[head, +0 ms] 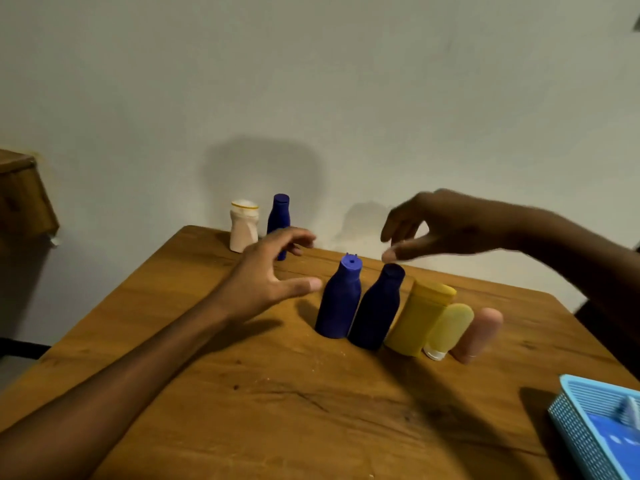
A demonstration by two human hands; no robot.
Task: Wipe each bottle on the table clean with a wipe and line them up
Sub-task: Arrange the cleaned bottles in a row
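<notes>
Several bottles stand side by side in a row on the wooden table [242, 393]: a blue bottle with an open cap [339, 303], a dark blue bottle [377, 310], a mustard bottle [419, 317], a yellow tube [450, 329] and a pink tube [479, 336]. At the far edge stand a white bottle [244, 225] and another dark blue bottle [280, 216]. My left hand [266, 275] hovers open just left of the row, in front of the far blue bottle. My right hand [440, 225] hangs open above the row, holding nothing. No wipe is in view.
A light blue plastic basket [581, 420] sits at the table's near right corner, with a blue packet inside. A wooden piece of furniture [20, 199] stands at the left by the wall. The wall runs right behind the table's far edge.
</notes>
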